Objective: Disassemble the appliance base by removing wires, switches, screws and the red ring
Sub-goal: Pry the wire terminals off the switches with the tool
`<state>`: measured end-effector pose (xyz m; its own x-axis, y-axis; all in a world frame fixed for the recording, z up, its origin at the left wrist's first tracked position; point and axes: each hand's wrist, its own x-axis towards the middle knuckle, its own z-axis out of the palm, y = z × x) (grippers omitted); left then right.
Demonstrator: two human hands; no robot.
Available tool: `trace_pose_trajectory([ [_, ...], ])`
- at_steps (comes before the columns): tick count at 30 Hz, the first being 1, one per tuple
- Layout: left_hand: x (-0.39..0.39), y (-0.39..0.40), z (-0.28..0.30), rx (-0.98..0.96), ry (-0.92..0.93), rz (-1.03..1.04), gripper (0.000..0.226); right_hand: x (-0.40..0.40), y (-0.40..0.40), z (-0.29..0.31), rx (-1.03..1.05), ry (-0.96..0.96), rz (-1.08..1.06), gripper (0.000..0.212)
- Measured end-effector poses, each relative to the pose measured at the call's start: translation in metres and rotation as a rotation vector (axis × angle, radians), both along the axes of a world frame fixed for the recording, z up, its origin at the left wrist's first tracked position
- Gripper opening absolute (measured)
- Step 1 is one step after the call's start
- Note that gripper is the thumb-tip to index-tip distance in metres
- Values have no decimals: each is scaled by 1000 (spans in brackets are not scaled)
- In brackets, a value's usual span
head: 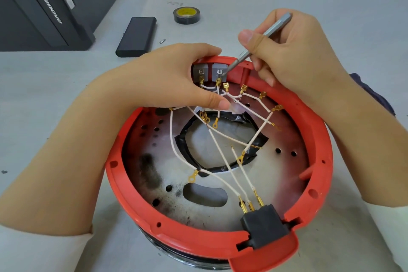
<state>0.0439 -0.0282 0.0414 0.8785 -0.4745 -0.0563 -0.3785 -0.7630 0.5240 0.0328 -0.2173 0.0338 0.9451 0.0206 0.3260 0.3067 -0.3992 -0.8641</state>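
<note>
The appliance base (141, 161) lies upside down on the grey table (242, 6), close to the person, and the red ring (318, 130) sits around its edge. At the far side of the ring 2 grey switches (209, 72) stand side by side in their slot.

The left hand (172, 77) grips the far rim of the ring: its fingers curl over the edge just beside the left switch, and the thumb lies inside the base, touching the white wires (220, 152). The right hand (293, 51) holds a thin grey screwdriver (260, 40), pinched between the thumb and the curled fingers. The tool slants down to the left, and its tip touches the right switch near the upper corner.

Many white wires with gold terminals cross the inside of the base. Some are plugged into the switches, others lie loose on the metal plate. 3 of them run to the black socket (265, 227) at the near rim.

Further on the table there are a roll of black tape (187, 15), a black case (136, 36) and a small screwdriver bit (162, 41) just beside the case. A black computer tower (44, 4) stands at the left.
</note>
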Motion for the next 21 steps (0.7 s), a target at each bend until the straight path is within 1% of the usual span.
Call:
trace_pose_trajectory([
  [2,0,0,0,-4,0,-2,98,0,1,0,-46,-2,2,25],
  [5,0,0,0,-10,0,-3,98,1,0,0,-48,11,11,25],
  [11,1,0,0,-2,-1,-4,100,7,-4,3,65,145,74,27],
  [15,1,-1,0,-5,5,-6,99,13,-4,7,-106,225,96,35],
  [18,2,0,-1,-8,-3,-8,95,10,0,4,-171,130,43,33],
  [21,3,0,-1,-5,-7,-9,96,5,0,2,1,90,23,28],
])
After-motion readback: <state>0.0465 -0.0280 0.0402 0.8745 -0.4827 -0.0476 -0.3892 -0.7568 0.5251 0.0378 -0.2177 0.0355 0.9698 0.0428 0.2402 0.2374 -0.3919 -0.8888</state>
